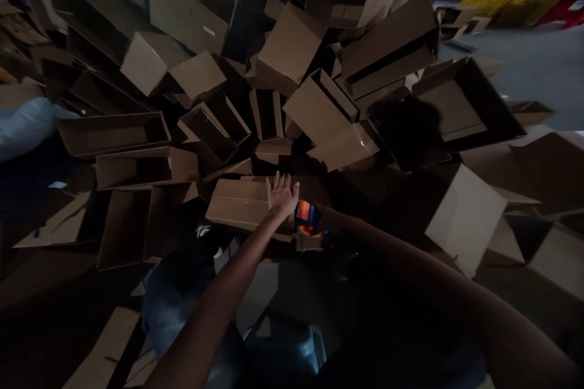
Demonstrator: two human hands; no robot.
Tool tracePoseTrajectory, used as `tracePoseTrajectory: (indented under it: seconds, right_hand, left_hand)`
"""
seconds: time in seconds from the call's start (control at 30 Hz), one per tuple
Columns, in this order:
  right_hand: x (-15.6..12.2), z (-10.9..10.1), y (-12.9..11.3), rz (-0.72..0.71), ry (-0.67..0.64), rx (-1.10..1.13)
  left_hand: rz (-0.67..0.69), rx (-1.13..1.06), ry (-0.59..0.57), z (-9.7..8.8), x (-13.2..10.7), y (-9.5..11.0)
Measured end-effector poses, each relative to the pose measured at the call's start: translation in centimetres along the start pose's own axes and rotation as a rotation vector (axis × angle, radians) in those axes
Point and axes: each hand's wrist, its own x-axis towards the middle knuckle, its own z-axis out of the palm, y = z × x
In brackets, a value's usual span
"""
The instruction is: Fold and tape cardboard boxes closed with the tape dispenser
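Head view: the left hand (283, 196) lies flat, fingers spread, on a smooth oblong cardboard box (239, 202) with a shiny lengthwise seam. At the box's right end, the shadowed right hand (325, 217) grips an orange-and-blue handheld tool (306, 213). Angular, tilted cartons (312, 106) crowd past its far edge; gray floor (531, 58) shows beyond, dimly lit.

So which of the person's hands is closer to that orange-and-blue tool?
The right. The right hand holds the orange-and-blue tool at its right side; the left hand lies spread on the cardboard box, close by on the tool's left.
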Motion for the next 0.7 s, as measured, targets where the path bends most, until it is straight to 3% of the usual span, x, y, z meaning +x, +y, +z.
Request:
tracePoseTrajectory:
  seconds: [0.13,0.37,0.7]
  right_hand:
    - [-0.5,-0.6,2.0,-0.012,-0.041,0.089]
    - [-2.5,-2.5,3.6,-0.039,0.022,0.082]
    - [-4.3,-3.5,2.7,0.039,0.037,-0.037]
  left_hand:
    - [0.012,-0.009,-0.026,-0.2,0.2,-0.1]
    - [0.028,-0.027,-0.030,-0.2,0.2,-0.2]
    - [0.041,-0.020,-0.033,0.1,0.1,0.2]
